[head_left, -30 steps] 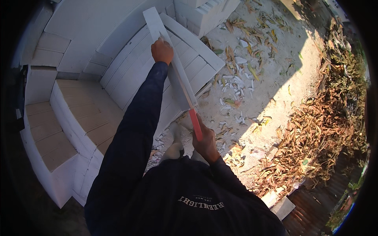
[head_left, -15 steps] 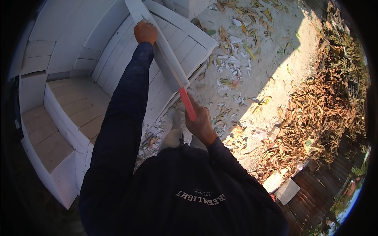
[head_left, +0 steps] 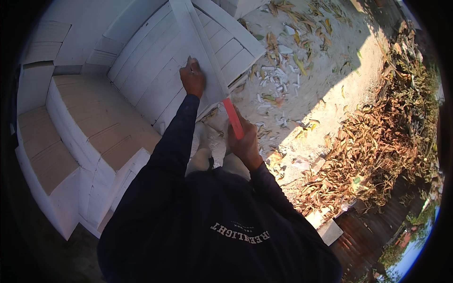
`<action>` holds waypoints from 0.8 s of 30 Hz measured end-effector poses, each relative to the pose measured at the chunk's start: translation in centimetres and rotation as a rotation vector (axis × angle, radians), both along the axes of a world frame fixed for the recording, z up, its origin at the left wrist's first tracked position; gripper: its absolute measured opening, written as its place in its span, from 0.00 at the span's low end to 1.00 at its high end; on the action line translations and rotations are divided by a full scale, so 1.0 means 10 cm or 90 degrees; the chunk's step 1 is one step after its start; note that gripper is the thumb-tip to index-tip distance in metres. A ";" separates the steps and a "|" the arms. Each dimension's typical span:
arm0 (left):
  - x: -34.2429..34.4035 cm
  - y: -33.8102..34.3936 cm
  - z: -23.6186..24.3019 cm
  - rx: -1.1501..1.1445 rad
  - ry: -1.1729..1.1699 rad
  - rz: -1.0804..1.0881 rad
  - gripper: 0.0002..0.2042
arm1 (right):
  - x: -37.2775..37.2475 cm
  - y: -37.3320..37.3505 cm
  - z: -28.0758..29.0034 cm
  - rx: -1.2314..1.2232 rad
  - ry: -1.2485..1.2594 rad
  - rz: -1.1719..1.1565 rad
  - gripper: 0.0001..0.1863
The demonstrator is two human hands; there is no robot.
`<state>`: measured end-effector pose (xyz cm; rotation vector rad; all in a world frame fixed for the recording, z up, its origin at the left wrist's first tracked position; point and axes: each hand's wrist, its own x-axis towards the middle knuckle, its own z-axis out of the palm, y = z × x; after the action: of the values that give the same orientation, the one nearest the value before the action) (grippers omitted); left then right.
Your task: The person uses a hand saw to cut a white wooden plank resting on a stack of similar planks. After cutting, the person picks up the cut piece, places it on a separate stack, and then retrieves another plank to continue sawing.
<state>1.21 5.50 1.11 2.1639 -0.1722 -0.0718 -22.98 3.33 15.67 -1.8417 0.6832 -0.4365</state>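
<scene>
My right hand [head_left: 244, 141] is wrapped round a flat red handle [head_left: 234, 119]. The handle meets the near end of a long, pale straight-edged strip [head_left: 204, 49], which slants away across a white slatted panel [head_left: 151, 70]. I cannot tell whether strip and handle are one tool. My left hand [head_left: 192, 79] is closed beside the strip's left edge, over the panel. A small dark pointed tip shows beyond its knuckles; the rest of that thing is hidden in the fingers.
White box-like forms with tan tops [head_left: 94, 118] stand at the left. White chips [head_left: 278, 78] and dry leaves litter the sandy ground right of the panel. A big heap of brown leaves [head_left: 368, 141] lies farther right, near a rusty corrugated sheet [head_left: 373, 231].
My left hand has come nearer along the strip, toward my right hand. The right hand and red handle have shifted slightly right, and the view has turned a little.
</scene>
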 end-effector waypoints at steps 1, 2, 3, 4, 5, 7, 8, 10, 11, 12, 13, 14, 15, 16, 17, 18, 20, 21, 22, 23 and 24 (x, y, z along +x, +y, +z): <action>-0.07 -0.02 -0.02 -0.029 0.017 0.014 0.27 | 0.00 0.00 0.00 -0.004 0.000 0.000 0.28; -0.11 -0.03 -0.03 -0.018 0.014 0.014 0.27 | 0.01 -0.01 0.01 -0.008 -0.001 0.001 0.27; -0.14 -0.07 0.03 -0.008 0.012 0.010 0.26 | 0.01 -0.01 0.02 -0.013 0.000 -0.003 0.26; -0.15 -0.09 0.05 0.003 0.006 0.011 0.26 | 0.02 -0.02 0.03 -0.014 -0.002 0.000 0.25; -0.17 -0.12 0.08 0.006 0.003 0.020 0.25 | 0.03 -0.02 0.04 -0.015 -0.005 0.003 0.25; -0.18 -0.14 0.11 0.011 -0.007 0.034 0.24 | 0.04 -0.01 0.07 -0.028 -0.005 0.010 0.24; -0.20 -0.14 0.13 0.020 -0.008 0.039 0.23 | 0.04 0.00 0.06 -0.039 -0.002 0.014 0.24; -0.20 -0.16 0.17 0.037 -0.014 0.039 0.23 | 0.05 0.01 0.04 -0.060 -0.015 0.015 0.25; -0.20 -0.15 0.19 0.041 -0.011 0.042 0.23 | 0.05 0.01 0.02 -0.069 -0.029 0.016 0.25; -0.20 -0.16 0.21 0.046 -0.010 0.043 0.22 | 0.05 0.01 0.00 -0.077 -0.044 0.015 0.25; -0.20 -0.16 0.22 0.051 -0.008 0.043 0.22 | 0.04 0.01 -0.01 -0.087 -0.047 0.017 0.25; -0.20 -0.17 0.24 0.056 -0.003 0.048 0.22 | 0.03 0.01 -0.01 -0.097 -0.050 0.019 0.25; -0.21 -0.17 0.25 0.062 0.003 0.054 0.22 | 0.02 0.02 -0.02 -0.105 -0.053 0.021 0.26; -0.21 -0.17 0.27 0.069 0.009 0.059 0.22 | 0.00 0.03 0.00 -0.104 -0.032 0.022 0.26; -0.21 -0.17 0.28 0.071 0.013 0.057 0.22 | -0.04 0.05 0.02 -0.103 -0.010 0.023 0.26; -0.21 -0.17 0.29 0.074 0.016 0.053 0.22 | -0.08 0.07 0.04 -0.101 0.012 0.023 0.26; -0.22 -0.16 0.30 0.069 0.018 0.053 0.22 | -0.20 0.13 -0.06 -0.115 -0.005 0.012 0.27; -0.23 -0.16 0.31 0.060 0.016 0.058 0.22 | -0.22 0.15 -0.08 -0.123 -0.015 0.007 0.27; -0.23 -0.16 0.31 0.051 0.014 0.063 0.22 | -0.23 0.16 -0.10 -0.112 -0.006 0.008 0.27; -0.23 -0.17 0.32 0.051 0.013 0.067 0.22 | -0.24 0.16 -0.10 -0.102 0.002 0.009 0.27; -0.25 -0.18 0.32 0.051 0.013 0.068 0.22 | -0.21 0.16 -0.09 -0.097 0.005 0.009 0.27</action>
<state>-1.24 3.74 4.28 2.2470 -0.0422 -0.0399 -25.13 4.95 14.82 -1.9923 0.6570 -0.4829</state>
